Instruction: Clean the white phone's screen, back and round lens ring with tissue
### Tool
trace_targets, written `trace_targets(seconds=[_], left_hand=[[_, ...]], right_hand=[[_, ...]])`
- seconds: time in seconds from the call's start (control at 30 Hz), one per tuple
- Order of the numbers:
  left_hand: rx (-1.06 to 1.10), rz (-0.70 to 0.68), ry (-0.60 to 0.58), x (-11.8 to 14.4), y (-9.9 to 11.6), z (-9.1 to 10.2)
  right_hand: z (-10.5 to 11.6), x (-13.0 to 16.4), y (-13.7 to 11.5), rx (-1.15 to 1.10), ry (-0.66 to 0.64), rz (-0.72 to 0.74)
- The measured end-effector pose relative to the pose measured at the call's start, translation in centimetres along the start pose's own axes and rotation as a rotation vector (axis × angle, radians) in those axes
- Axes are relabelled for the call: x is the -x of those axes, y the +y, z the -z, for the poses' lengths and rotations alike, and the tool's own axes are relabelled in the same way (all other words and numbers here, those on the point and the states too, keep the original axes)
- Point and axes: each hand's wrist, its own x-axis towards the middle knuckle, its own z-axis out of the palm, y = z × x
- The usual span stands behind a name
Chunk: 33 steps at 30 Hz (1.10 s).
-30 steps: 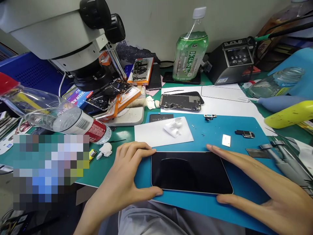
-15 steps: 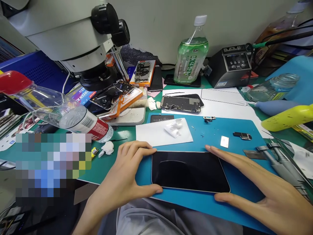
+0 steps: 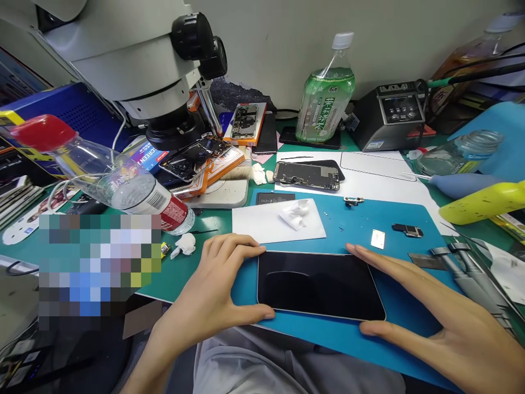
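A smartphone (image 3: 320, 287) lies screen up on the blue mat (image 3: 311, 331), its black screen dark with a curved reflection. My left hand (image 3: 229, 279) grips its left end, fingertips at the far edge and thumb at the near edge. Around the right end, my right hand (image 3: 435, 312) has the index fingertip by the far corner and the thumb against the near edge. Just beyond the phone sit a folded white paper (image 3: 254, 224) and a crumpled tissue (image 3: 296, 214). A small white metal plate (image 3: 378, 239) and a small dark phone part (image 3: 407, 230) lie farther right.
A microscope (image 3: 135, 60) stands over the back left, near a tilted clear bottle (image 3: 127, 186). Opened phones, including one disassembled phone (image 3: 307, 175), lie behind the mat. A green-labelled bottle (image 3: 326, 101), a black station (image 3: 389, 115) and tweezers (image 3: 486, 262) are also around.
The view has shifted slightly, so the surroundings appear a little lower and to the right. Both hands keep their places at the phone's ends.
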Motion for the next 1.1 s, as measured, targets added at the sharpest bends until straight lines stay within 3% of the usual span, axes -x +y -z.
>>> trace_targets(seconds=[0.5, 0.73, 1.1], left_hand=[[0.014, -0.013, -0.013, 0.0, -0.2, 0.0], [0.023, -0.014, -0.012, 0.3, -0.2, -0.1], [0.022, -0.073, 0.026, 0.9, 0.0, -0.2]], right_hand=[[0.3, -0.3, -0.4, 0.02, -0.011, 0.01], [0.3, -1.3, -1.0, 0.023, 0.118, 0.12], [0.5, -0.9, -1.1, -0.001, 0.087, 0.068]])
